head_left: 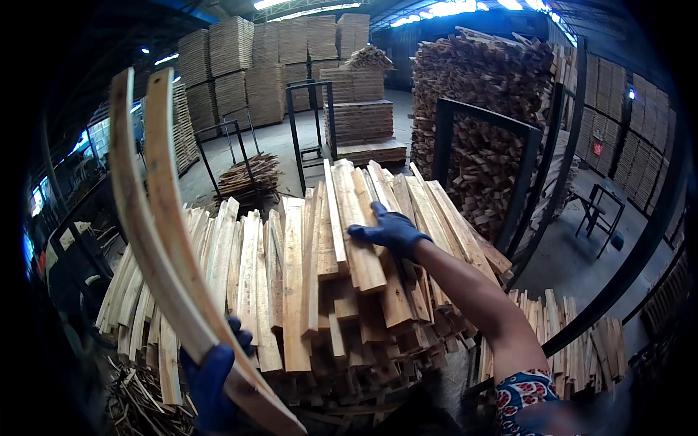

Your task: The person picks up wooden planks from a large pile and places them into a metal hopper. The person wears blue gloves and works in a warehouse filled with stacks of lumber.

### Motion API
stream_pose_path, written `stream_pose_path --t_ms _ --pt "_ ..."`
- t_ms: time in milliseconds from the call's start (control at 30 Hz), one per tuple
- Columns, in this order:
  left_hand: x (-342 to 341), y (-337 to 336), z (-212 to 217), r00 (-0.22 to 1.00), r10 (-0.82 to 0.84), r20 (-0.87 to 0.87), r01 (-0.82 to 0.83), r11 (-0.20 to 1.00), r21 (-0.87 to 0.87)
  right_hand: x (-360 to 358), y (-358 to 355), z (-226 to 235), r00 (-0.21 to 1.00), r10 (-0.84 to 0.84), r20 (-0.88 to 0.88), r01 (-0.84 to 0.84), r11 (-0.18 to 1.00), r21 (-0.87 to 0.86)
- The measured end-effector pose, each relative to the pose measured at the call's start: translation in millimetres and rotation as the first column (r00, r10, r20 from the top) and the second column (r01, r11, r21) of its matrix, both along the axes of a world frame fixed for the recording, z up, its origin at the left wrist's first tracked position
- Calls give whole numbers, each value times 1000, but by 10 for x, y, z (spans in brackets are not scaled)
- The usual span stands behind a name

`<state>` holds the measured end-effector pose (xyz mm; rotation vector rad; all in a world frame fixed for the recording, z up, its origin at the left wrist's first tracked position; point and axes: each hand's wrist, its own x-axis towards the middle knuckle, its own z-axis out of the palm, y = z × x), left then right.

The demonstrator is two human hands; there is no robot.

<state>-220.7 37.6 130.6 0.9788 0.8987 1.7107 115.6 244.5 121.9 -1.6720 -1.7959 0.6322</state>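
Observation:
My left hand [211, 378], in a dark blue glove, is closed around two long wooden planks [156, 247]. They stand tilted up on the left side, with their far ends apart and their lower ends crossing near my hand. My right hand [389, 231], gloved in the same blue, rests on top of the stacked planks [293, 283] in front of me. Its thumb reaches left across one plank [361, 254] and a finger points forward; the other fingers are partly hidden. The pile's near ends are uneven and stick out toward me.
Black metal frames [487, 120] stand behind and to the right of the pile. A tall heap of wood pieces [476, 94] rises beyond. Stacked boards [291, 36] line the back. Thin wood scraps [145, 407] lie at lower left, and another plank pile [567, 349] sits lower right.

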Motion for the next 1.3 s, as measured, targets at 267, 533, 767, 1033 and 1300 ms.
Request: stream_pose_path --t_ms 267,533,767,1033,1300 --pt "324 994 59 930 -179 -321 121 973 -195 24 189 -27 996 4 84 -5 1000 14" --pt "-211 1407 -438 186 -158 -970 -204 959 -195 233 -219 -19 987 138 -79 -135 990 34" --pt "493 1285 -22 126 249 -960 115 958 264 475 -781 -182 974 211 82 -212 977 9" --pt "1346 1604 -533 419 22 -908 164 981 100 2 -946 -450 970 3 -242 52 974 219" --pt "1339 1717 -294 778 -332 -533 377 926 -27 105 -884 108 593 67 -803 -144 989 -23"
